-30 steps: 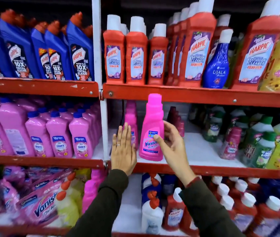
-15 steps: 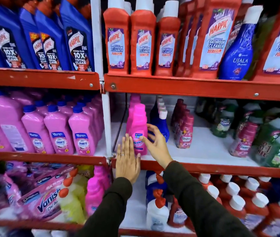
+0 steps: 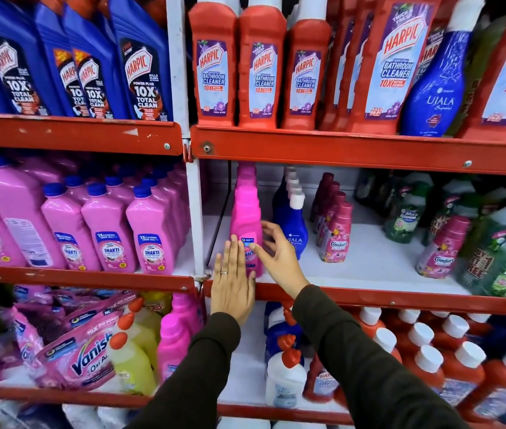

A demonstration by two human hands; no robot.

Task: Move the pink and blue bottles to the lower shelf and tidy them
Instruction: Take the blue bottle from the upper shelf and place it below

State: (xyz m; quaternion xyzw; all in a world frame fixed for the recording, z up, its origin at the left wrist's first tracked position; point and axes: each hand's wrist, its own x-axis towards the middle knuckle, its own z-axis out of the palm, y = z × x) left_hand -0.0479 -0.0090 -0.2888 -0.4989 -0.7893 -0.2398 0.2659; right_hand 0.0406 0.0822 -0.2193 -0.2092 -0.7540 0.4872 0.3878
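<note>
Where both hands hover, pink bottle upright; cap up.

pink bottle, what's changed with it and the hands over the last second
The pink bottle went from being held up at the shelf front in the right hand to standing deeper on the white shelf, at the front of the pink row. The right hand has let go, its fingers now open beside the bottle. The left hand stayed flat at the shelf edge, and the blue bottle beside it has not been touched.
</note>
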